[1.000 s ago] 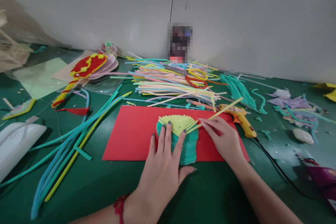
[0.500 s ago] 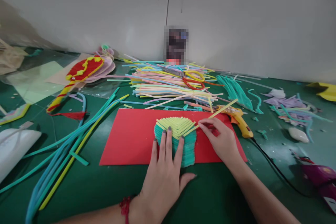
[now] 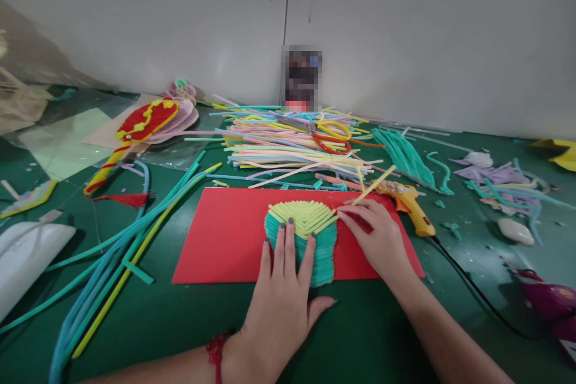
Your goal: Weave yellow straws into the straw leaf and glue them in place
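Note:
A leaf-shaped piece [image 3: 321, 255] made of teal strips with yellow strips at its top lies on a red sheet [image 3: 220, 234]. My left hand [image 3: 281, 288] lies flat on the piece, fingers spread and pressing it down. My right hand [image 3: 375, 237] rests on the red sheet at the piece's right edge, fingers pinched on a long yellow strip [image 3: 375, 183] that slants up to the right from the piece.
A pile of coloured strips [image 3: 288, 144] with red and yellow scissors [image 3: 330, 135] lies behind the sheet. A yellow glue gun [image 3: 411, 207] with a black cord sits right of it. Long teal and blue strips [image 3: 121, 240] lie at the left, near a red and yellow fan [image 3: 144, 123].
My right hand has slid the yellow strip slightly along the piece's edge, tilting it more steeply. My left hand has stayed pressed on the piece.

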Available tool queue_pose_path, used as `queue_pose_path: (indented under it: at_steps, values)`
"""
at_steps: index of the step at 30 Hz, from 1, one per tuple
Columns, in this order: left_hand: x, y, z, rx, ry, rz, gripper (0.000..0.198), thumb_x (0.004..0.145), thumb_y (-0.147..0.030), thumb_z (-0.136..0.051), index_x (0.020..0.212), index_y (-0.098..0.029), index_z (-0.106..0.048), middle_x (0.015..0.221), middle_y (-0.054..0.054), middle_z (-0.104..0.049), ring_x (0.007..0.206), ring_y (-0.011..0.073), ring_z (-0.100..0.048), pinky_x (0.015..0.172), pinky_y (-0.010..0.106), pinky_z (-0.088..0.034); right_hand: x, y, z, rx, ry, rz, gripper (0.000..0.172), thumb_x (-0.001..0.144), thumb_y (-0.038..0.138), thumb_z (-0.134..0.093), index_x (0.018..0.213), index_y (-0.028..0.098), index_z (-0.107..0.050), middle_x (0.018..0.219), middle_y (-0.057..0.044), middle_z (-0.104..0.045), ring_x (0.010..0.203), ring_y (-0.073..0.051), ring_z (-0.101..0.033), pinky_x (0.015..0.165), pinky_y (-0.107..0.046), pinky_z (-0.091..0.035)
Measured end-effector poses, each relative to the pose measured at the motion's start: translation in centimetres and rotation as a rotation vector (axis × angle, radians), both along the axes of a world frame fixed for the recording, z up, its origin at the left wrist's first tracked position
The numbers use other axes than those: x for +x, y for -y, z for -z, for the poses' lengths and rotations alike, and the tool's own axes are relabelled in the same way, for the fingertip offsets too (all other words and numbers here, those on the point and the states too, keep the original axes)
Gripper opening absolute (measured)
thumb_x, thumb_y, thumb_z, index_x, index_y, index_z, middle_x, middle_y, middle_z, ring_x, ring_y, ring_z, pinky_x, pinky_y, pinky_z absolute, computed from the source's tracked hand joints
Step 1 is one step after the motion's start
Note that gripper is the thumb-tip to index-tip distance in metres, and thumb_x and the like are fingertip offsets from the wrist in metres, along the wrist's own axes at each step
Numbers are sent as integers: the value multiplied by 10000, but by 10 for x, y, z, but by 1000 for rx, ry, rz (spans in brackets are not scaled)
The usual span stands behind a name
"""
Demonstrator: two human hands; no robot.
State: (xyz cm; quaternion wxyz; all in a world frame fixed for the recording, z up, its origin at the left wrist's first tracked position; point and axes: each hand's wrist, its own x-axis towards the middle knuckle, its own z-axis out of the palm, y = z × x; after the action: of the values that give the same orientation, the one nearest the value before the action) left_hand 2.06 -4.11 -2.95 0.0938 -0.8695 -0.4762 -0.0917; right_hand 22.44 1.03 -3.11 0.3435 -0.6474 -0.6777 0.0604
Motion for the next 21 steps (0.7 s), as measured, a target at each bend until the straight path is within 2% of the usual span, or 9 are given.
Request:
queue_pose_path:
  at_steps: [6,9,15,21]
  values:
    - [2,0,-2,7,8,1,793,856,-685,-427,1458,-171,-374,1468,270,-371,1338,415,-381,987,539,-384,-1,-1,-3,-32,-14,25,352,906,507,-491,839,241,-712,833,-56,-615,795,-202,-603,752,-351,-507]
    - [2,1,-2,-5,15,-3,797,866,-688,-397,1468,-168,-354,1477,265,-359,1345,410,-372,998,539,-374,-1,-1,-2,-48,-24,11,342,906,499,-497,880,225,-700,860,-63,-648,806,-202,-613,753,-347,-515]
    - [2,0,-1,-6,15,-6,799,869,-688,-388,1456,-146,-375,1474,267,-362,1344,412,-374,998,539,-380,-3,0,-3,-45,-79,-5,287,901,444,-530,952,202,-675,850,-57,-677,698,-169,-621,679,-314,-537]
    - [2,-2,-3,3,9,-5,791,858,-702,-394,1433,-159,-420,1457,263,-392,1331,405,-400,985,530,-400,-4,10,-11,-33,-44,-60,218,925,344,-507,961,224,-685,975,-65,-701,902,-195,-669,809,-319,-548]
